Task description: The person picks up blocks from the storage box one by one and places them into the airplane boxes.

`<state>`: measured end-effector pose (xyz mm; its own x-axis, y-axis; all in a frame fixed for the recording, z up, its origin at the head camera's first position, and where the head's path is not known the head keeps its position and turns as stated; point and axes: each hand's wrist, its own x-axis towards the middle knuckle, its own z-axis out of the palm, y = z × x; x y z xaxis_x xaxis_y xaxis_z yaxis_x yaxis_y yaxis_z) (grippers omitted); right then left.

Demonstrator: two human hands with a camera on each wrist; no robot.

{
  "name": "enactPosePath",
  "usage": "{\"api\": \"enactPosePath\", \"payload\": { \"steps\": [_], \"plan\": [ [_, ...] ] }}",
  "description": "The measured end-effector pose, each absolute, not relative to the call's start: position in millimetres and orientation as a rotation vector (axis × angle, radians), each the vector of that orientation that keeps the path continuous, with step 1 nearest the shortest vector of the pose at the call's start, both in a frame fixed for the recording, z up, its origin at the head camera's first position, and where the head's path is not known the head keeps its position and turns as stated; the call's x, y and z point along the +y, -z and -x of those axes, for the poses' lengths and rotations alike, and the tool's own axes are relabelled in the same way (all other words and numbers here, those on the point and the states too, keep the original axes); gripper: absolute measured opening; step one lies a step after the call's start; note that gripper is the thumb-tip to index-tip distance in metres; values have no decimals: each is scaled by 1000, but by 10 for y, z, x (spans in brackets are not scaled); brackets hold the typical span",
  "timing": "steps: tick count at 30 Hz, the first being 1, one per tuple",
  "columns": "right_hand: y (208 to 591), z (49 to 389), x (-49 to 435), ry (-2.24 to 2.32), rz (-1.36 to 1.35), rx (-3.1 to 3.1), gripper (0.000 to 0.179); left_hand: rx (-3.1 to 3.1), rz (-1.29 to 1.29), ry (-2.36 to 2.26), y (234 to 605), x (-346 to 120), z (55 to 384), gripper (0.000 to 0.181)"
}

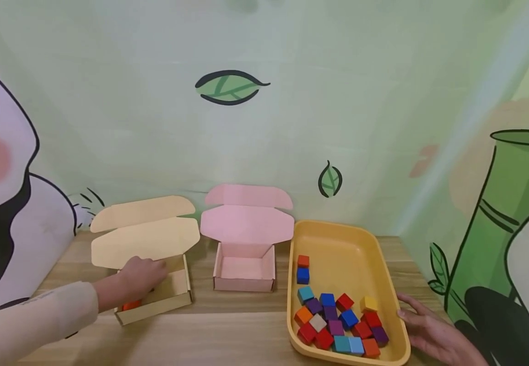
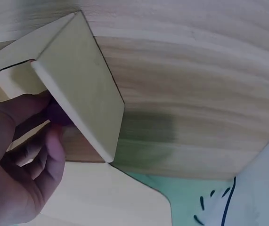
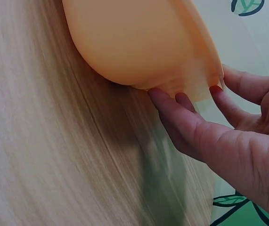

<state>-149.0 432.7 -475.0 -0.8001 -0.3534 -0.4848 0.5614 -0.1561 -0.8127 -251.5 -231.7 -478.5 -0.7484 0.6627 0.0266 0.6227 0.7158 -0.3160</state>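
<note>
My left hand (image 1: 143,277) reaches down into a cream cardboard box (image 1: 159,307) whose lid stands open. In the left wrist view, the thumb and fingers of this hand pinch a dark purple block (image 2: 57,114) close to the inside of the box wall. An orange-red block (image 1: 131,305) shows inside the box, below the hand. At the right, my right hand (image 1: 436,333) touches the outer side of a yellow tray (image 1: 338,244) with extended fingers. Several coloured cubes lie in the tray, mostly in its near half, among them a yellow cube (image 1: 369,304).
Between the cream box and the tray stands a pink cardboard box (image 1: 243,283), lid raised, nothing seen inside. Everything rests on a wooden table (image 1: 228,330). A wall covering (image 1: 255,142) with printed leaves and pandas rises right behind the boxes.
</note>
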Motion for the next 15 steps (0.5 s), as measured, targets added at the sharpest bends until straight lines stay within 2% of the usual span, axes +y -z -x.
{"api": "enactPosePath", "payload": {
  "steps": [15],
  "plan": [
    [4765, 1483, 4311, 1966, -246, 1582, 84, -2784, 1004, -336, 4928, -2319, 2492, 28]
  ]
}}
